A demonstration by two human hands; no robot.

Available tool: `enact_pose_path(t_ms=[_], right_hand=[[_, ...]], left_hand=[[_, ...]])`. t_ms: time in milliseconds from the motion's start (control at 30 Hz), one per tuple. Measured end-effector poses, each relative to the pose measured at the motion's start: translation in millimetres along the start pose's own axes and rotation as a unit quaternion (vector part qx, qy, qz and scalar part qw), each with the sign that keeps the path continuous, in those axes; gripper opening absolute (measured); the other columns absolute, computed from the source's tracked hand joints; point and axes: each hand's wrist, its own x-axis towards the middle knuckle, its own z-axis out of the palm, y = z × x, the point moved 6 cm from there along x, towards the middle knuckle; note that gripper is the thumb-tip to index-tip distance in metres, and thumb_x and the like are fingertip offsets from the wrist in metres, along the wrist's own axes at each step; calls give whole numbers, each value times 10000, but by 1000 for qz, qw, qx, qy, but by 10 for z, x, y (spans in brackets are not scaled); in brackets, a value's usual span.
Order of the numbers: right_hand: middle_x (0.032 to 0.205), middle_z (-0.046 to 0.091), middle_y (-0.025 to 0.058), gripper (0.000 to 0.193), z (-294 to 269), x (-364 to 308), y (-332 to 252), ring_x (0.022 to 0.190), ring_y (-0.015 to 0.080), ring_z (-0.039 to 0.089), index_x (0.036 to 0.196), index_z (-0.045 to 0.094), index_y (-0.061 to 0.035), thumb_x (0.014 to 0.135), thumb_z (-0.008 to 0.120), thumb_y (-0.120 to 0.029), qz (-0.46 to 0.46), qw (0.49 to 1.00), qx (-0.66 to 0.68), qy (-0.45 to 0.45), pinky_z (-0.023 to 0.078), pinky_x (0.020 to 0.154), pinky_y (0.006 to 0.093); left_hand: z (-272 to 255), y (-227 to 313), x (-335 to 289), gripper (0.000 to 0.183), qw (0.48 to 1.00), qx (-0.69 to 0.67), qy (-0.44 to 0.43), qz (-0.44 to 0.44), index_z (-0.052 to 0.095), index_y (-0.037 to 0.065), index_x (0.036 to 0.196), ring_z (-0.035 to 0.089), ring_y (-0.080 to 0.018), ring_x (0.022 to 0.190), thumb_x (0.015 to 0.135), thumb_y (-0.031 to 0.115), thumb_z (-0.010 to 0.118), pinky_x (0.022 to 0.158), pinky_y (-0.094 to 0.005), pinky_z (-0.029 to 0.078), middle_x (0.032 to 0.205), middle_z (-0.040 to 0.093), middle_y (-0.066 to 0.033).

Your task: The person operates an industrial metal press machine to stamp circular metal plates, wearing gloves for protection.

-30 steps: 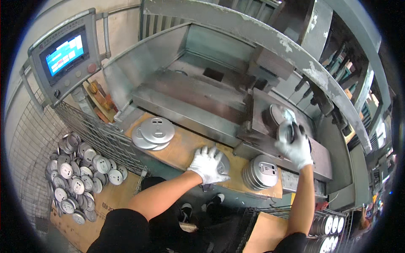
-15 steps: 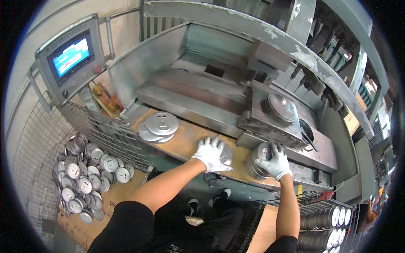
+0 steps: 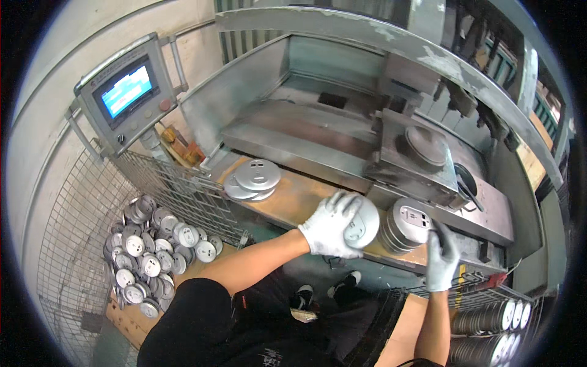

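My left hand (image 3: 333,226), in a white glove, grips a round silver metal disc (image 3: 363,222), tilted up off the board with its smooth face showing. Just right of it stands a stack of similar discs (image 3: 411,221), the top one with small slots and holes. Beside the right edge of that stack is my gloved right hand (image 3: 441,260), fingers stretched out and nothing visible in them; whether a fingertip touches the stack I cannot tell. Farther left on the wooden board (image 3: 299,197) lies a small pile of discs (image 3: 257,175).
Behind the board is a grey metal machine bed with a raised block (image 3: 422,150) carrying a round plate. A control panel (image 3: 125,92) stands at the left. Below it, a wire cage (image 3: 67,244) holds loose discs (image 3: 150,263); rows of discs (image 3: 489,318) fill another basket at lower right.
My left hand has lifted a disc off the board and moved right, near the stack. My right hand has come off the stack's top to its right side. The view has shifted.
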Motion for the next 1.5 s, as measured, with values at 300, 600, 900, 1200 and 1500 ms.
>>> enact_pose_path(t_ms=[300, 600, 900, 1200, 1500], right_hand=[[1214, 587, 120, 488, 700, -3, -64, 1127, 216, 550, 1310, 494, -19, 866, 641, -160, 254, 790, 537, -153, 434, 988, 354], [1291, 529, 154, 614, 753, 64, -16, 1194, 339, 513, 1325, 438, -46, 725, 565, -62, 240, 690, 682, -39, 421, 1002, 522], [1212, 598, 105, 418, 726, 41, 40, 1128, 283, 564, 1262, 519, -68, 909, 528, -291, 272, 668, 693, -10, 426, 996, 461], [1088, 652, 191, 312, -820, 121, 619, 1015, 284, 638, 1128, 616, 22, 835, 651, -78, 36, 976, -99, 189, 483, 913, 360], [817, 675, 161, 188, -1296, -118, 1356, 756, 359, 656, 878, 712, -82, 833, 615, -237, 136, 908, -373, 134, 519, 708, 424]], left_hand=[[-561, 748, 178, 1158, 955, 9, 89, 283, 348, -6, 1382, 304, -468, 1320, 458, 497, 833, 1078, -557, 278, 1426, 309, -263], [-500, 511, 499, 977, 990, -136, 35, -2, 266, -35, 1434, 260, -422, 1379, 738, 459, 741, 1141, -428, 266, 1491, 188, -288], [-403, 1014, 895, 1223, 999, 8, 43, 21, 258, -85, 1398, 269, -503, 1323, 578, 666, 766, 1098, -520, 291, 1438, 236, -326], [-521, 540, 1990, 1059, 986, 72, -91, -120, 370, 14, 1396, 335, -446, 1322, 663, 728, 645, 1095, -447, 316, 1439, 319, -280], [-253, 569, 2727, 991, 982, 156, -60, -84, 437, 65, 1373, 392, -369, 1314, 663, 729, 629, 1085, -403, 342, 1423, 399, -197]])
